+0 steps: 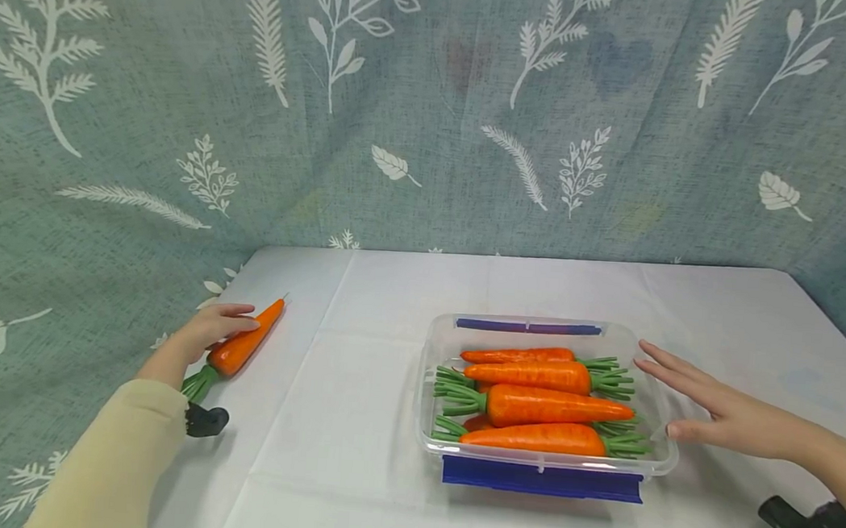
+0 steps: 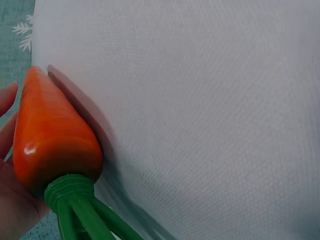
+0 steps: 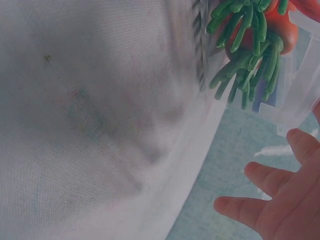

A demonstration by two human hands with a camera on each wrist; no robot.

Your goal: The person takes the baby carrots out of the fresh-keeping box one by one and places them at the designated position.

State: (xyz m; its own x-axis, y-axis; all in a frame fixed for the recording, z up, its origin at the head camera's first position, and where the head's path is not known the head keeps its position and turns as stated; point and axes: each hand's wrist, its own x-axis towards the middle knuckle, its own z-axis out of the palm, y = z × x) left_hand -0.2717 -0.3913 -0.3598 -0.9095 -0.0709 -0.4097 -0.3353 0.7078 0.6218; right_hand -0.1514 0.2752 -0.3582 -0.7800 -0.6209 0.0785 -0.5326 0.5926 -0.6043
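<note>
At the left side of the table, my left hand grips an orange carrot with green stalks, its tip pointing away from me. In the left wrist view the fingers lie along the far-left side of the carrot; the thumb is hidden there. A clear plastic box with blue latches holds several carrots, stalks facing both ways. My right hand is at the box's right side with fingers spread, near its rim, holding nothing. Spread fingers of the right hand show beside the box wall.
A white cloth covers the table. Behind it and on the left hangs a green cloth printed with white leaves. A dark wrist device sits under the left sleeve, another dark device by the right wrist.
</note>
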